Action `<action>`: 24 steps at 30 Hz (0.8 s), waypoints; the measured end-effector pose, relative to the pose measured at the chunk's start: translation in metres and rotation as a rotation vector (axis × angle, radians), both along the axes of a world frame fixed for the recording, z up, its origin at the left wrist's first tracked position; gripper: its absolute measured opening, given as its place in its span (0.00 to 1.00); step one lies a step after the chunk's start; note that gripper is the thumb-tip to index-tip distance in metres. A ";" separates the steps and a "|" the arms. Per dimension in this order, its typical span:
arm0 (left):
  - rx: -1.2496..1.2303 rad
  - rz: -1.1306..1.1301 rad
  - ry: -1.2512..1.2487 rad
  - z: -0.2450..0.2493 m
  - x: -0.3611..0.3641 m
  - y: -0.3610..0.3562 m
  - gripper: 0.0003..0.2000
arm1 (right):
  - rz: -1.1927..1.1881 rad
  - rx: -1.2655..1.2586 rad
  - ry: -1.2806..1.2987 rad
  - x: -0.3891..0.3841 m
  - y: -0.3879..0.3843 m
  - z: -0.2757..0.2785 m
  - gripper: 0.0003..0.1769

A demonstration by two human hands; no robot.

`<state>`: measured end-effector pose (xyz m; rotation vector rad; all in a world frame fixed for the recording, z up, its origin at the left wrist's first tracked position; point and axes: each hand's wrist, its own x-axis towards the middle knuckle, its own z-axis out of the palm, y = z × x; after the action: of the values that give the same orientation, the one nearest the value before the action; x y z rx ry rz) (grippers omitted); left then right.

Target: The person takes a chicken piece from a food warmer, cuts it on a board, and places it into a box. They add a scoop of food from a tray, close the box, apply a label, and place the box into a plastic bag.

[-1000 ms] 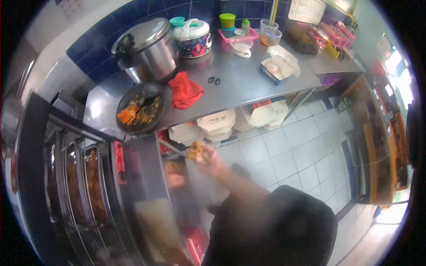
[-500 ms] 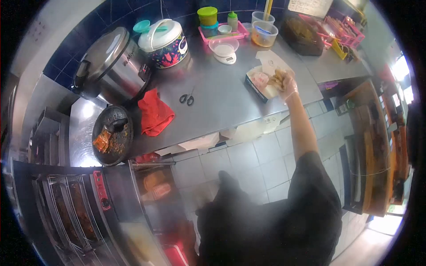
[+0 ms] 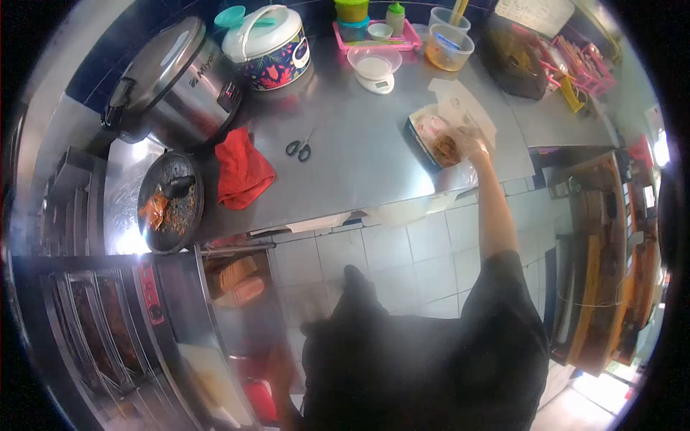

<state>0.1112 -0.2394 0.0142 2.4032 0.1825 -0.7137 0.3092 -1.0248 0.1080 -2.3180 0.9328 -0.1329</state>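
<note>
My right hand [image 3: 473, 146], in a clear plastic glove, is at the right side of an open food box [image 3: 425, 149] on the steel counter. Its fingers are blurred against a brown piece of food [image 3: 446, 149] in the box, so their grip is unclear. A white wrapped packet [image 3: 432, 127] lies beside the food. The box's lid [image 3: 467, 108] stands open behind. At the lower left my left forearm [image 3: 282, 381] hangs down, and its hand is not visible. Black-handled scissors [image 3: 300, 148] and a red cloth [image 3: 242, 171] lie further left.
A steel cooker [image 3: 176, 82], a floral rice cooker [image 3: 269, 54] and a stone mortar [image 3: 171, 203] stand at the left. Along the back are a kitchen scale [image 3: 375, 80], a pink tray [image 3: 412, 37] and a plastic tub [image 3: 448, 52]. Pink baskets [image 3: 586, 66] sit at the right.
The brown food, held up over the box's right side before, is now down inside the box beside the packet. My right hand has lowered with it. The whole view has shifted slightly.
</note>
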 end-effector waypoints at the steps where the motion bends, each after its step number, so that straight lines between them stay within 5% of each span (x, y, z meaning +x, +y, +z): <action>1: -0.002 0.012 0.004 0.016 0.003 -0.011 0.23 | -0.053 0.044 0.232 0.003 0.015 0.023 0.27; 5: 0.063 -0.040 0.004 0.052 0.009 -0.039 0.23 | -0.003 -0.082 0.224 0.013 0.014 0.024 0.24; 7: 0.078 -0.087 -0.059 0.058 0.006 -0.041 0.23 | 0.459 -0.810 0.520 0.016 0.014 0.015 0.18; 11: 0.111 0.063 -0.037 0.083 0.013 -0.036 0.23 | 0.165 -0.769 0.315 0.036 0.035 0.011 0.15; 15: 0.007 0.146 -0.210 0.074 0.002 -0.002 0.18 | 0.602 -0.061 -0.508 0.046 0.218 -0.001 0.17; 16: 0.031 0.067 -0.315 0.087 0.004 0.005 0.18 | 0.732 0.108 -0.394 0.045 0.287 -0.004 0.18; 17: -0.033 0.279 -0.345 0.111 0.018 0.004 0.18 | 0.869 0.265 -0.265 0.038 0.361 -0.005 0.20; 19: -0.166 0.488 -0.504 0.119 0.017 0.038 0.18 | 0.878 1.478 -0.132 0.011 0.515 0.003 0.22; 24: -0.106 0.619 -0.850 0.147 -0.001 0.165 0.17 | 1.320 1.784 0.521 -0.059 0.775 0.011 0.35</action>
<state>0.1100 -0.0745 0.1613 2.1520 0.4737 0.5591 0.2505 -0.2498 0.1191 -0.7554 -0.4742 1.2841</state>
